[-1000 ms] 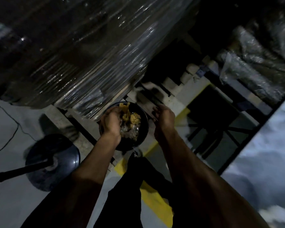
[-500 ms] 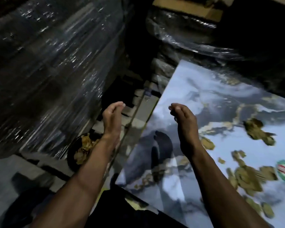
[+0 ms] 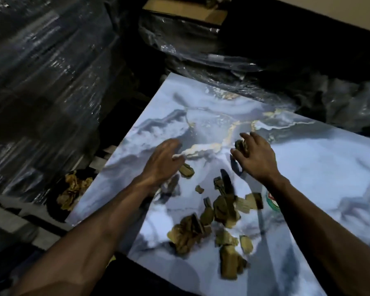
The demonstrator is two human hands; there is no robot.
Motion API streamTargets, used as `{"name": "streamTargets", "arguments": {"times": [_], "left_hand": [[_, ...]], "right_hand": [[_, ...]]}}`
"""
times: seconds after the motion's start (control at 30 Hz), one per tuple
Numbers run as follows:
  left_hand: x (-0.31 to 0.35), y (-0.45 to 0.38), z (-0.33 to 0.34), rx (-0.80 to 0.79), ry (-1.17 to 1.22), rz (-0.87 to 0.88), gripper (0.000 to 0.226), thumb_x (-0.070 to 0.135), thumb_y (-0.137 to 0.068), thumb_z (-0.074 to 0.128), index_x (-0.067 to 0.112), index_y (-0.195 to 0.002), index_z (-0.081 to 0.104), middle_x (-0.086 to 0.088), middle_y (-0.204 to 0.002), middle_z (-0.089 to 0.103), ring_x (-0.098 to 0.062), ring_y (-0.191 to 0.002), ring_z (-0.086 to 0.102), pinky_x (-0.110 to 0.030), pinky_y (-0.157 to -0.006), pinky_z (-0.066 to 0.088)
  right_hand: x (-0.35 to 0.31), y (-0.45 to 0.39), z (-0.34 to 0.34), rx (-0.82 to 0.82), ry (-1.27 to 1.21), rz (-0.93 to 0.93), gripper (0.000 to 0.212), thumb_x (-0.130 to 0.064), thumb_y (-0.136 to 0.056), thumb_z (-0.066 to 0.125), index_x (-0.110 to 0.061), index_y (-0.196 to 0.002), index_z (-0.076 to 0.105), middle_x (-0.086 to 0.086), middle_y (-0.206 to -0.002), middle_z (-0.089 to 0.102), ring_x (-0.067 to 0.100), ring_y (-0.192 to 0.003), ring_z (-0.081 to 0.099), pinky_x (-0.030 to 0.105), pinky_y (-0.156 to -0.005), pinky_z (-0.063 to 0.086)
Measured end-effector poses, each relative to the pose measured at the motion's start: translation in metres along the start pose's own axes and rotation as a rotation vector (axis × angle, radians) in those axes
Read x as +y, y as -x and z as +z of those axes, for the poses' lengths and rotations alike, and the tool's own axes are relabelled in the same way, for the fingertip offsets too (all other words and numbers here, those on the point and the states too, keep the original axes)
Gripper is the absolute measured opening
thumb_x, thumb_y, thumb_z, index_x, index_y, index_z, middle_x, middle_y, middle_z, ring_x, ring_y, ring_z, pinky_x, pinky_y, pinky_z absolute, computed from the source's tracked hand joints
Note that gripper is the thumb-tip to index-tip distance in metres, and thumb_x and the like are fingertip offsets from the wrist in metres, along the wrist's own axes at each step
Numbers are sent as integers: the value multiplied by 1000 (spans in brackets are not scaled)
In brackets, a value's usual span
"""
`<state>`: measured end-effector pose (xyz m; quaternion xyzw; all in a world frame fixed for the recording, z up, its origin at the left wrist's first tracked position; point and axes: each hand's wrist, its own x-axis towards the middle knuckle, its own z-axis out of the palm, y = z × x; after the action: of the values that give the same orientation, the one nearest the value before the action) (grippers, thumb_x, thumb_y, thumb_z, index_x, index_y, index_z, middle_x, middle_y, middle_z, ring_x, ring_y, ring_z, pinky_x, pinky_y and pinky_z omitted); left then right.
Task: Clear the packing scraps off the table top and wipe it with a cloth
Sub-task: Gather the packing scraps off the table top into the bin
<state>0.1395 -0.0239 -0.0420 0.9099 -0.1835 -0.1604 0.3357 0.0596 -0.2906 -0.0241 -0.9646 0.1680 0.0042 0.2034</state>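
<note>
The table top (image 3: 308,167) is a glossy blue-white marble slab with gold veins. Several brown packing scraps (image 3: 220,212) lie scattered across its near middle. My left hand (image 3: 162,161) hovers low over the slab with relaxed fingers, just left of a small scrap (image 3: 186,170). My right hand (image 3: 256,157) is further right, its thumb and fingers curled round a dark scrap (image 3: 240,145). No cloth is in view.
On the floor left of the table stands a black bin (image 3: 52,208) holding crumpled brown scraps (image 3: 73,189). Shrink-wrapped stacks (image 3: 41,82) rise at the left, and more wrapped goods (image 3: 201,45) sit behind the table. A round red-green sticker (image 3: 271,201) is on the slab.
The view swung from the floor bin up to the table. Both hands left the bin and moved right over the slab; my right hand has closed on a scrap.
</note>
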Motion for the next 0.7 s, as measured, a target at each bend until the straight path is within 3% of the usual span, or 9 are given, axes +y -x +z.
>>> {"name": "streamTargets", "arguments": {"times": [0.1, 0.17, 0.3, 0.4, 0.5, 0.6, 0.7], "left_hand": [[9, 2, 22, -108, -97, -21, 60, 42, -95, 54, 20, -148, 38, -6, -155, 36, -25, -139, 39, -39, -111, 36], [12, 11, 31, -203, -172, 55, 64, 55, -92, 46, 26, -148, 36, -3, -156, 35, -23, -140, 38, -40, -112, 34], [15, 36, 39, -302, -421, 240, 76, 70, -91, 25, 22, -150, 32, -4, -159, 27, -21, -148, 21, -37, -119, 18], [8, 61, 36, -310, -387, 205, 80, 73, -87, 15, 27, -153, 22, 2, -162, 16, -15, -150, 9, -31, -120, 4], [-13, 95, 32, -275, -221, 184, 89, 84, -78, 4, 36, -153, 12, 7, -163, 11, -7, -149, 2, -30, -122, 2], [-26, 132, 34, -225, -157, 235, 88, 82, -81, 20, 34, -153, 6, 8, -162, 8, -4, -147, -1, -37, -123, 8], [-22, 151, 52, -188, -244, 253, 99, 83, -77, 34, 29, -154, 4, 8, -160, 2, -8, -147, -6, -31, -121, -5]], "right_hand": [[14, -6, 14, -127, 132, -136, 82, -75, -80, 28, -23, -140, 48, 13, -144, 47, 37, -132, 44, 49, -102, 42], [19, 3, 26, -174, 219, -235, 76, -74, -81, 27, -27, -136, 51, 9, -146, 45, 35, -134, 41, 50, -101, 40], [38, 42, 36, -183, 198, -278, 64, -68, -92, 25, -27, -132, 54, 9, -151, 41, 34, -142, 33, 51, -108, 34], [56, 78, 38, -94, 98, -206, 65, -57, -101, 22, -13, -136, 54, 14, -146, 48, 35, -139, 39, 54, -112, 32], [49, 119, 38, 131, -45, -92, 50, -41, -100, 33, -6, -123, 61, 16, -126, 61, 37, -121, 51, 42, -105, 34], [19, 154, 49, 172, -58, 106, 54, -48, -95, 33, -13, -127, 58, 12, -133, 56, 34, -127, 45, 41, -105, 31], [-12, 168, 73, 139, -75, 189, 57, -50, -95, 31, -15, -133, 54, 11, -139, 53, 33, -133, 42, 45, -109, 32]]}}
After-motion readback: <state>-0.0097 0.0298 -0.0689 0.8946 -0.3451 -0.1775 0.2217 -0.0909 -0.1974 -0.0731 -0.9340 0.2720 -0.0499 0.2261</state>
